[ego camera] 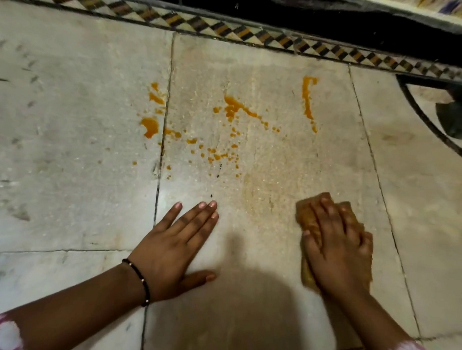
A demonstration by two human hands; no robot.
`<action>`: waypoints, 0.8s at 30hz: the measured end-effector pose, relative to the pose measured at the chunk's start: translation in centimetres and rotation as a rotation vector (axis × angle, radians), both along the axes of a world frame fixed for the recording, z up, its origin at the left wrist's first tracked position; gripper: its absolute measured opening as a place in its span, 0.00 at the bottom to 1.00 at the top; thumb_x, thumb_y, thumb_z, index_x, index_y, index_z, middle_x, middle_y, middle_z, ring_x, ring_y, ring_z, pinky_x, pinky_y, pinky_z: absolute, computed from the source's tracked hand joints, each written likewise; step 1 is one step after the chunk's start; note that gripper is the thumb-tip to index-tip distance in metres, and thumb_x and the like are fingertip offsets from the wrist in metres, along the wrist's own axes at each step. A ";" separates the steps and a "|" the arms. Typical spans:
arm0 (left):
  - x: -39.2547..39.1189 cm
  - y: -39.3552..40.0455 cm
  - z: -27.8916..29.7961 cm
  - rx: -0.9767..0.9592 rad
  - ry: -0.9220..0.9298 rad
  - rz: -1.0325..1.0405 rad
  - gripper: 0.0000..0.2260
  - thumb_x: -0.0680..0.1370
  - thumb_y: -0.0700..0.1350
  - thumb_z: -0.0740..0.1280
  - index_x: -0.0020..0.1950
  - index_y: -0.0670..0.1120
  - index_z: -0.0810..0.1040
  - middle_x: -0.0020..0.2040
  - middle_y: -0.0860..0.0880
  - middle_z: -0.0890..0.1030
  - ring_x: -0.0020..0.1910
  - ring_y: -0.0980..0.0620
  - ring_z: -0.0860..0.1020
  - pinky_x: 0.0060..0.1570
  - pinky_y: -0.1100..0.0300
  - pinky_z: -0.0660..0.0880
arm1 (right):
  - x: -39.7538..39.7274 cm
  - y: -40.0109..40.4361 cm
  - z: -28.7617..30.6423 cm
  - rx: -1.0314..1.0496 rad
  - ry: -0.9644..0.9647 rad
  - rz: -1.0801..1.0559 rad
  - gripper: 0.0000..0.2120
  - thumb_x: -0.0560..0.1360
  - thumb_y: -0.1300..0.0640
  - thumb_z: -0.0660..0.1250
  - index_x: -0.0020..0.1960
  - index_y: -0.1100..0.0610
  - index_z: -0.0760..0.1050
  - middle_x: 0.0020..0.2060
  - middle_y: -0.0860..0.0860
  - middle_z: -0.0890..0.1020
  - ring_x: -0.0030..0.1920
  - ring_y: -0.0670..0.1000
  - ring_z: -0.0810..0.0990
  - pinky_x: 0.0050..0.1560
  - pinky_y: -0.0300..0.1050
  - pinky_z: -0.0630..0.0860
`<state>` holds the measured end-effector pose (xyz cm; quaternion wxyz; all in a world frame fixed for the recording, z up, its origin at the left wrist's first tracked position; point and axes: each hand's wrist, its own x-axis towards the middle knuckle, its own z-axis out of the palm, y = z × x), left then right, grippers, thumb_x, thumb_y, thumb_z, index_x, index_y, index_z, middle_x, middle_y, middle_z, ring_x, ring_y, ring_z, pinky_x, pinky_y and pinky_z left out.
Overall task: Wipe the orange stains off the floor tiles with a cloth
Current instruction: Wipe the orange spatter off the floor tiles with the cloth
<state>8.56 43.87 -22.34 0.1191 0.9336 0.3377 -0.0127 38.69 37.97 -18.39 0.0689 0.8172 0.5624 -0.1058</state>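
Note:
Orange stains spatter the pale stone floor tiles: blobs at the left joint, a splash in the middle and a long streak to the right. A faint orange smear runs down from them. My right hand presses flat on a folded brown-orange cloth on the floor, below and right of the stains. My left hand lies flat on the tile with straight fingers, holding nothing, below the middle splash.
A patterned diamond border strip runs along the far edge of the tiles, with a dark band beyond it. A black curved inlay and a dark object sit at the right. Tile joints cross the floor.

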 end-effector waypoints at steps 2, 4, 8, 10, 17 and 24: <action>0.0 0.0 0.1 0.002 0.001 -0.005 0.39 0.76 0.69 0.51 0.77 0.41 0.56 0.77 0.43 0.56 0.76 0.47 0.55 0.71 0.44 0.54 | -0.1 3.9 -0.1 0.038 0.031 -0.114 0.31 0.74 0.38 0.44 0.76 0.40 0.47 0.77 0.40 0.47 0.76 0.49 0.43 0.71 0.67 0.45; -0.1 0.1 0.2 0.004 0.009 -0.009 0.39 0.76 0.69 0.51 0.77 0.41 0.56 0.77 0.43 0.56 0.76 0.46 0.54 0.71 0.43 0.54 | -1.7 8.0 -0.3 0.046 0.062 -0.139 0.29 0.77 0.40 0.47 0.77 0.41 0.46 0.77 0.41 0.46 0.76 0.52 0.42 0.70 0.67 0.43; -0.1 0.1 0.1 0.018 0.020 -0.020 0.40 0.76 0.69 0.52 0.77 0.41 0.55 0.78 0.43 0.55 0.76 0.46 0.54 0.71 0.43 0.53 | -6.6 9.8 -0.9 0.068 0.064 0.119 0.28 0.77 0.41 0.47 0.76 0.42 0.50 0.77 0.44 0.51 0.76 0.54 0.45 0.70 0.67 0.41; -0.1 0.2 0.0 0.024 0.018 -0.023 0.40 0.76 0.69 0.52 0.77 0.41 0.56 0.77 0.43 0.56 0.76 0.46 0.54 0.71 0.44 0.53 | -8.2 6.8 -0.9 0.083 0.074 0.297 0.28 0.76 0.40 0.47 0.76 0.43 0.53 0.77 0.45 0.55 0.76 0.54 0.48 0.70 0.64 0.39; -0.1 0.0 0.1 0.028 0.001 -0.012 0.40 0.76 0.69 0.53 0.77 0.41 0.57 0.77 0.43 0.56 0.76 0.45 0.55 0.71 0.44 0.54 | -2.8 -3.2 -0.3 -0.015 0.013 0.263 0.27 0.74 0.42 0.52 0.72 0.44 0.65 0.73 0.45 0.66 0.72 0.52 0.59 0.68 0.65 0.54; -0.8 0.8 0.4 0.027 0.019 -0.081 0.38 0.77 0.68 0.51 0.77 0.41 0.57 0.77 0.42 0.57 0.76 0.45 0.55 0.70 0.46 0.53 | -6.5 7.7 -0.8 0.066 0.117 0.061 0.26 0.79 0.42 0.50 0.76 0.39 0.49 0.77 0.41 0.49 0.76 0.53 0.43 0.70 0.67 0.42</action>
